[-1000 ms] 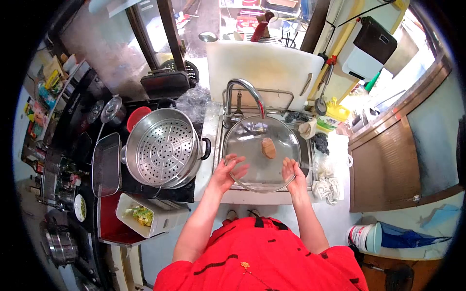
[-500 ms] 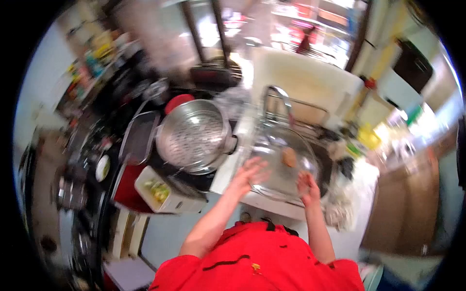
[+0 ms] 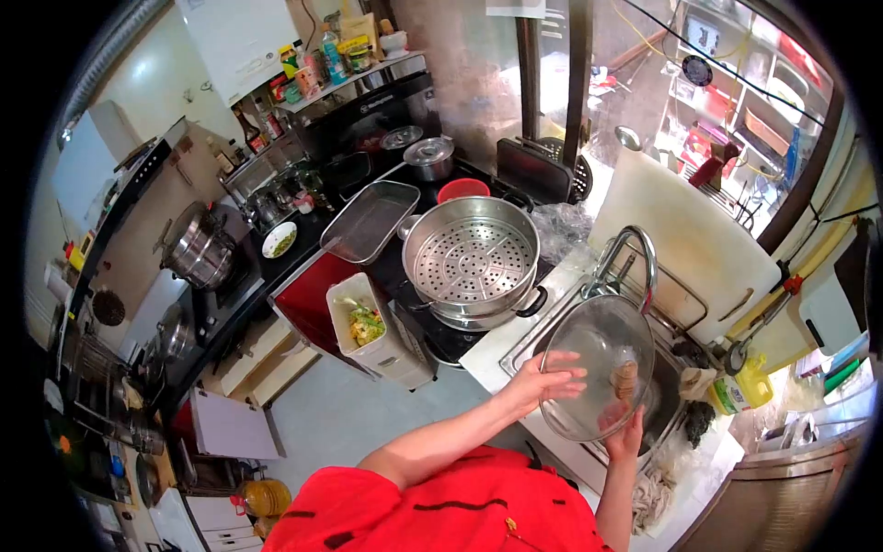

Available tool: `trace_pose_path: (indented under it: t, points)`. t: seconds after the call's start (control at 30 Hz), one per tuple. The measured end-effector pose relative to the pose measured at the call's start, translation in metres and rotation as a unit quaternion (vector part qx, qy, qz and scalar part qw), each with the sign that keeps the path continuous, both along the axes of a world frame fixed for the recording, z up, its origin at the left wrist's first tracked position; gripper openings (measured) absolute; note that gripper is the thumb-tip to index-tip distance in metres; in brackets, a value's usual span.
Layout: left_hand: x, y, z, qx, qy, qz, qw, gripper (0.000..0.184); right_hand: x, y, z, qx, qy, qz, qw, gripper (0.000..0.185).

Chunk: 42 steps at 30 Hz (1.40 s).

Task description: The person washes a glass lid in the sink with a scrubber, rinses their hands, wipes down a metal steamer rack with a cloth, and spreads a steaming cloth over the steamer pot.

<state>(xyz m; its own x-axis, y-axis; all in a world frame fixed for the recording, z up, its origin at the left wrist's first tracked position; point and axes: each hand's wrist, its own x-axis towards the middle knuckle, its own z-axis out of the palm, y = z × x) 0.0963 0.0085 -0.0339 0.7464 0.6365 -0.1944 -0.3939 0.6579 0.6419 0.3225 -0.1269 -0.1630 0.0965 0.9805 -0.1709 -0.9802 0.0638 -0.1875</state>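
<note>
A round glass lid (image 3: 589, 322) with a brownish knob (image 3: 624, 379) is tilted up above the sink, below the curved tap. My left hand (image 3: 544, 382) is at its left rim, with the fingers stretched across the glass. At the lower right rim, my right hand (image 3: 625, 434) grips the lid, and part of its fingers shows through the glass.
A steel steamer pot (image 3: 474, 253) with a perforated tray stands left of the sink (image 3: 664, 405). The tap (image 3: 635, 241) arches close above the lid. A bin with vegetable scraps (image 3: 361, 324) and a rectangular tray (image 3: 372, 221) are further left. Yellow bottle (image 3: 743, 391) at right.
Both hands, apart and open over the sink before, have now come to the lid. The lid has been raised and tilted from the sink. My view has turned left.
</note>
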Motion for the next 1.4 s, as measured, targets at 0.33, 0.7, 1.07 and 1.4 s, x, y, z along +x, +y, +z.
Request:
trace_pose_path:
  t: [0.33,0.7,1.07,1.4]
  points:
    - [-0.035,0.034,0.038,0.163,0.086,0.024,0.983,0.035,-0.026,0.022,0.015,-0.195,-0.172,-0.048,0.964,0.041]
    - [-0.128,0.129,0.142,0.409,0.13,-0.03,0.903,0.018,-0.069,0.067,0.031,-0.237,-0.188,-0.116,0.946,0.03]
    - [-0.181,0.275,0.188,0.77,0.164,0.158,0.596,0.031,-0.099,0.053,0.044,-0.304,-0.216,-0.201,0.906,0.027]
    - [-0.154,0.301,0.155,0.786,0.083,0.139,0.597,0.024,-0.129,0.133,0.151,-0.314,-0.461,-0.159,0.814,0.027]
